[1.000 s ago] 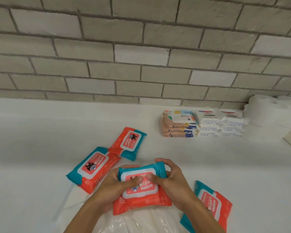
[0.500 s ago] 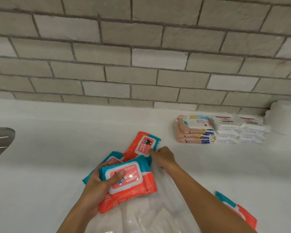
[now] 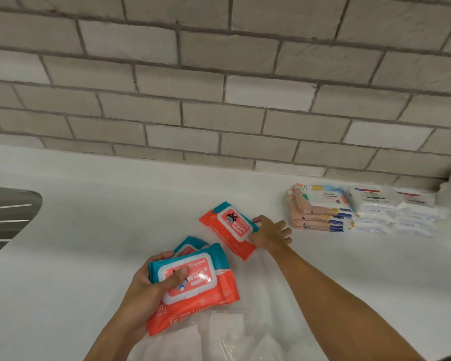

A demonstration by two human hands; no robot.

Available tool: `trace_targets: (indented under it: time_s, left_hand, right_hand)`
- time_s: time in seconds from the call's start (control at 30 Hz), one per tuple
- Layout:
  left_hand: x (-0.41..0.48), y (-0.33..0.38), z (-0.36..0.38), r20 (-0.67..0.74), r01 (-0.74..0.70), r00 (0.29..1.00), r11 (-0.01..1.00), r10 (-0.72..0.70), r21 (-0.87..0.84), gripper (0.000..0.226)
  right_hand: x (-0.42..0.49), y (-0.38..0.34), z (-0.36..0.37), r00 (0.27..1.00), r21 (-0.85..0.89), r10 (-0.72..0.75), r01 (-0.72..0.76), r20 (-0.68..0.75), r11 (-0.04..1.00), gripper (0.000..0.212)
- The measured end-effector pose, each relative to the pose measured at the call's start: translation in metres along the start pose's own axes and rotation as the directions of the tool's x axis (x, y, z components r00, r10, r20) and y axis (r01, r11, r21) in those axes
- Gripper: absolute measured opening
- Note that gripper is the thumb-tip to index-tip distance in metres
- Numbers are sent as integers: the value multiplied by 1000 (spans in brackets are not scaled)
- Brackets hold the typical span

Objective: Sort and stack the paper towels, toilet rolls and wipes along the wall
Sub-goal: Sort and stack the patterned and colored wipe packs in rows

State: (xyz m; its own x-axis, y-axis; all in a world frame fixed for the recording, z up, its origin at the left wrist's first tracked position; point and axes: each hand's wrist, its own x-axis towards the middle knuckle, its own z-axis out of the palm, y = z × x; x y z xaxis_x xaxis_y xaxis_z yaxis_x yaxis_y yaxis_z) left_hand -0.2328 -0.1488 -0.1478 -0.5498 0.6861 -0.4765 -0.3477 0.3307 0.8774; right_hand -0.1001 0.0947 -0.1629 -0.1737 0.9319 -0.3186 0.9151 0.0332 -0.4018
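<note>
The left hand (image 3: pixel 146 282) grips a red and teal pack of wipes (image 3: pixel 193 287) by its end, thumb pressed on the lid, well out from the brick wall (image 3: pixel 219 100). A second pack (image 3: pixel 190 244) peeks out beneath it. Nearer the wall, the right hand (image 3: pixel 270 235) pinches the edge of a third pack (image 3: pixel 228 227) on the white table (image 3: pixel 89 230). Two stacks of wipes (image 3: pixel 320 209) sit close by the wall.
</note>
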Motion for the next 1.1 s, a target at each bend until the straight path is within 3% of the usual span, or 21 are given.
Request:
trace_targets:
  time_s: [0.2, 0.37, 0.5, 0.57, 0.67, 0.87, 1.1]
  left_hand:
    - [3, 3, 4, -9, -10, 1000, 1000, 10, 15, 62]
    - [5, 4, 4, 3, -15, 1000, 1000, 15, 24, 62]
    - [6, 6, -6, -5, -23, 1000, 1000, 23, 15, 60]
    - [6, 5, -12, -24, -29, 999, 1000, 30, 2, 58]
    - [7, 3, -18, -41, -37, 999, 999, 36, -25, 54]
    - [15, 8, -16, -16, -47, 999, 998, 46, -43, 58]
    - [28, 15, 0, 29, -68, 997, 996, 69, -49, 64]
  right_hand:
    - [-6, 0, 9, 984, 142, 115, -95, -139, 985, 57]
    - [-18, -35, 29, 979, 275, 152, -111, -136, 955, 103]
    - [-7, -47, 36, 982, 364, 160, -114, -100, 924, 118]
    - [0, -48, 33, 986, 503, 162, -117, -48, 856, 112]
    - [6, -45, 26, 982, 634, 187, -123, -34, 764, 78]
    - [23, -36, 18, 971, 716, 236, -191, 39, 671, 38]
    - [38, -10, 3, 973, 861, 178, -216, 148, 460, 19]
